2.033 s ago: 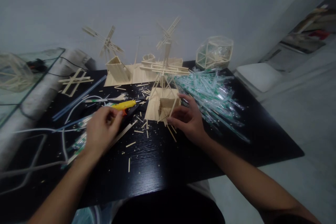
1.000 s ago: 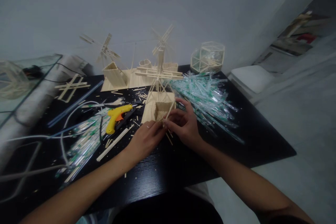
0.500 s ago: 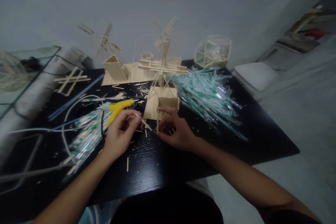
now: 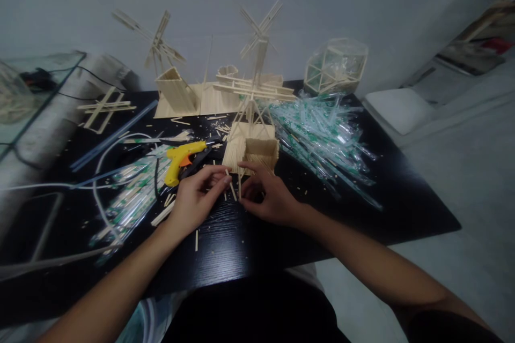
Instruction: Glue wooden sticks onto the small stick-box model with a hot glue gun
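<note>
So the left hand (image 4: 197,195) is mostly closed, thumb and fingertips pinching a short stick (image 4: 231,186) near its far end. Most of it pokes out toward the near right, probably just because a light tip grip is plenty for something that skinny and leaves the rest exposed.

The right hand (image 4: 271,195) is half open in a C shape, with a longer stick (image 4: 240,185) spanned between thumb and index fingertip. Holding it by the ends looks like a good way to keep its middle free. The two sticks are really close, but I can't tell if they touch.

Both are by the near edge of the base (image 4: 237,153), with the box (image 4: 273,153) at its near right, open side up. The glue gun (image 4: 187,154) lies on the table (image 4: 281,246) just left, nozzle pointing right, so it's handy for the left hand.
</note>
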Demonstrator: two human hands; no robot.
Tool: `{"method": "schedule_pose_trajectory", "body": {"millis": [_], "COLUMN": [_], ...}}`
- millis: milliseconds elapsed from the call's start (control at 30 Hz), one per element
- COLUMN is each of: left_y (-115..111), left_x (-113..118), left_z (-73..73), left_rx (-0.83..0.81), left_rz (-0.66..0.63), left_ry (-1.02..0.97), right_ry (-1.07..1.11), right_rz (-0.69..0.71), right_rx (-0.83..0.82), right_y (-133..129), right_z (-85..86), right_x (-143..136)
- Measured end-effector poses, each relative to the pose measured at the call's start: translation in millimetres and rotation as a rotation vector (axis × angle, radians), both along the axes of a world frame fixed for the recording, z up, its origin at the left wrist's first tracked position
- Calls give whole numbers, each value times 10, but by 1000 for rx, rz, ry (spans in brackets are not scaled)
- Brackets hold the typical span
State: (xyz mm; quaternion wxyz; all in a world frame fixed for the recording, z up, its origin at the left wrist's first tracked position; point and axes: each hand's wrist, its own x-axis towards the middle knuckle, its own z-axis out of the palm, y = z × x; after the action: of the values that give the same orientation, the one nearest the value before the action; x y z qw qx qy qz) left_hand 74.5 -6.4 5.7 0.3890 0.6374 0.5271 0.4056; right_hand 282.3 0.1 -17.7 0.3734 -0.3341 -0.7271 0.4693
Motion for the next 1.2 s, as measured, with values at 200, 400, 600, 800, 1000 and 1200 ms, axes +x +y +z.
{"method": "schedule_pose_trajectory", "body": {"millis": [200, 400, 600, 800, 1000, 1200], "left_y": [-6, -10, -15, -18, -18, -6], "left_x": [23, 26, 24, 20, 33, 36], "left_z": [-7, -20, -17, -35, -29, -49], "left_rx": [-1, -10, -5, -15, -6, -12], "left_rz": [-5, 1, -10, -18, -17, -12], "left_ry": [-3, -24, -4, 0, 9, 4], "right_ry": [9, -19, -33, -43, -32, -60], "right_rz": [23, 34, 43, 57, 66, 65], "right_rx": [13, 13, 23, 25, 53, 47], "right_y": [0, -8, -5, -3, -2, -15], "right_z": [-27, -41, -47, -28, -37, -31], "right_x": [3, -3, -1, -1, -7, -7]}}
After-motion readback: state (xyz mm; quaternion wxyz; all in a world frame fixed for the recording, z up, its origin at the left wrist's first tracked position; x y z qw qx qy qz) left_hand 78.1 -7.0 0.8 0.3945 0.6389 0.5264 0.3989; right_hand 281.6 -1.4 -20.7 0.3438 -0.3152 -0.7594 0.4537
